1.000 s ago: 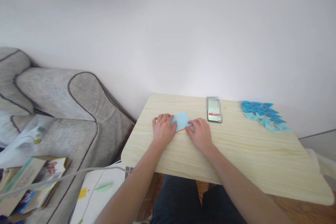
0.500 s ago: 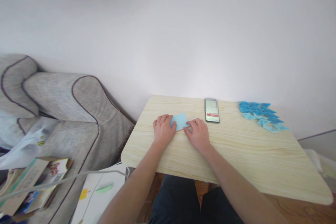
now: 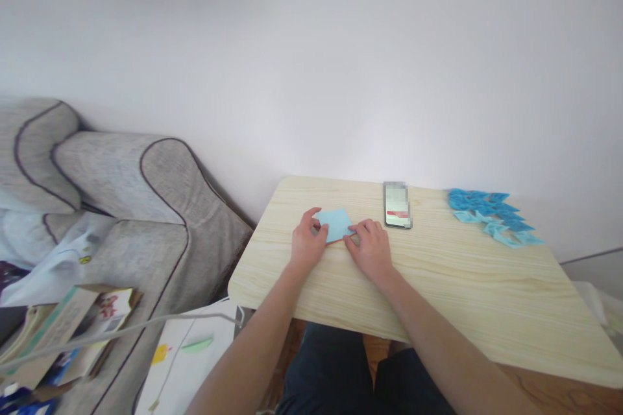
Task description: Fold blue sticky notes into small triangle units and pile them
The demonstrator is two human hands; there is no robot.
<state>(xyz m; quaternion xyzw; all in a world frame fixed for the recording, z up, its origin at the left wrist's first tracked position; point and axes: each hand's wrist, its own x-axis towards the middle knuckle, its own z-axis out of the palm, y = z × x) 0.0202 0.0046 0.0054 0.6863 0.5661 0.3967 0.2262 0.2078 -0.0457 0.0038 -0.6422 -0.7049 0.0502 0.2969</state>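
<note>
A light blue sheet of folding paper (image 3: pixel 335 224) lies on the wood-grain table (image 3: pixel 438 285), with a thin orange-red edge along its near side. My left hand (image 3: pixel 308 237) is at its left side, thumb on the paper and index finger curled at the upper left corner. At the right corner, my right hand (image 3: pixel 370 243) pinches the paper between thumb and index finger. Just beyond the right hand lies a phone (image 3: pixel 398 206) with its screen lit and partly blurred out.
Several folded blue paper pieces (image 3: pixel 487 211) form a cluster at the table's right rear. A white wall stands behind. To the left are a grey sofa (image 3: pixel 160 185) with books and boxes (image 3: pixel 63 331), and a white surface (image 3: pixel 195 350) crossed by a pale cable (image 3: pixel 160 319).
My left hand's fingers have lifted and drawn together at the paper's left edge, showing more of the sheet. The right hand keeps its pinch. The whole view has shifted slightly.
</note>
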